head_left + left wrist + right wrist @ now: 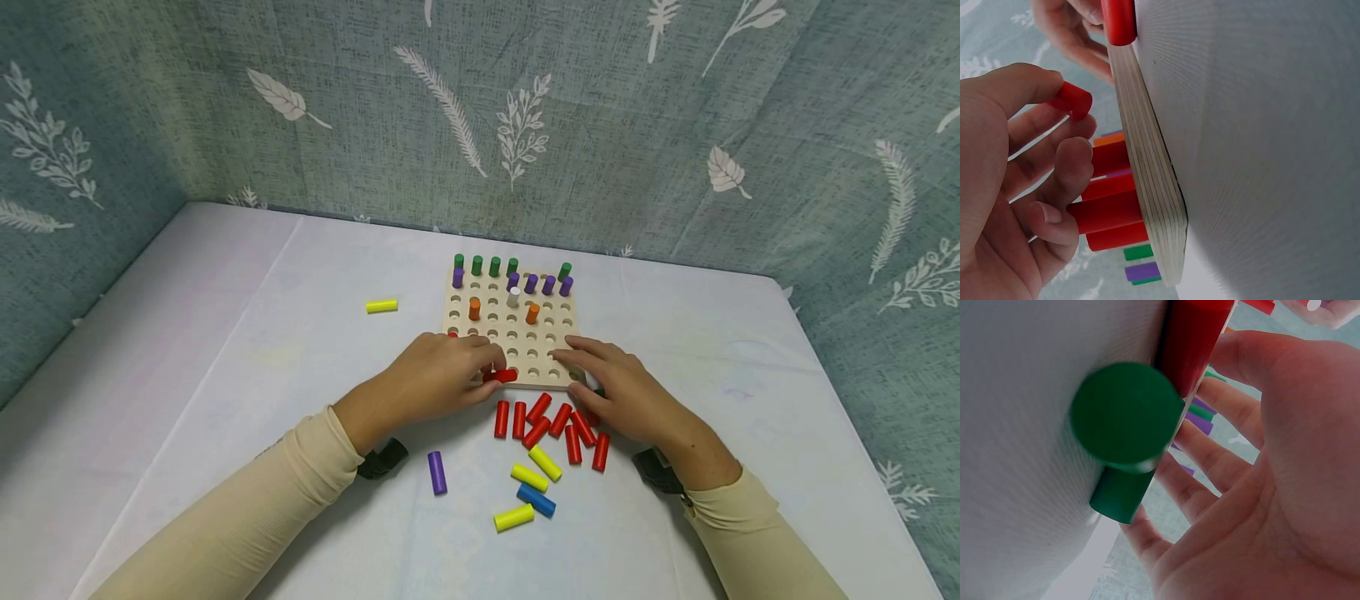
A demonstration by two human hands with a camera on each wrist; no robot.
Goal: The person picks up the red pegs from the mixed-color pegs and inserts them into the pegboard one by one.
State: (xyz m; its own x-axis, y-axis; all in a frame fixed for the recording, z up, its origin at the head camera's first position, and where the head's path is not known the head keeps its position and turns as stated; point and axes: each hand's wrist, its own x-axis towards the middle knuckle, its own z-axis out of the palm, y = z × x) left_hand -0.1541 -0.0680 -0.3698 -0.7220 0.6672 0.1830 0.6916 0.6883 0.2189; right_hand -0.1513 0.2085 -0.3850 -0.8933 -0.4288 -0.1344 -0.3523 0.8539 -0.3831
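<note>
My left hand (435, 377) pinches a red peg (501, 376) between thumb and fingertips, low over the front edge of a wooden pegboard (543, 380). In the left wrist view the held peg (1074, 100) is tilted, and several red pegs (1110, 211) stand in the board below the curled lower fingers. My right hand (622, 392) lies at the board's right front corner, fingers spread and loosely bent, holding nothing. Two green pegs (1125, 415) and a red peg (1194, 347) lie beside it in the right wrist view. Green, purple, white and orange pegs (532, 314) stand in the board's far rows.
Several loose red pegs (573, 444) lie in front of the board. Nearer to me are yellow pegs (513, 518), a blue peg (536, 500) and a purple peg (437, 473). One yellow peg (382, 306) lies left of the board. A patterned curtain (480, 125) hangs behind the table.
</note>
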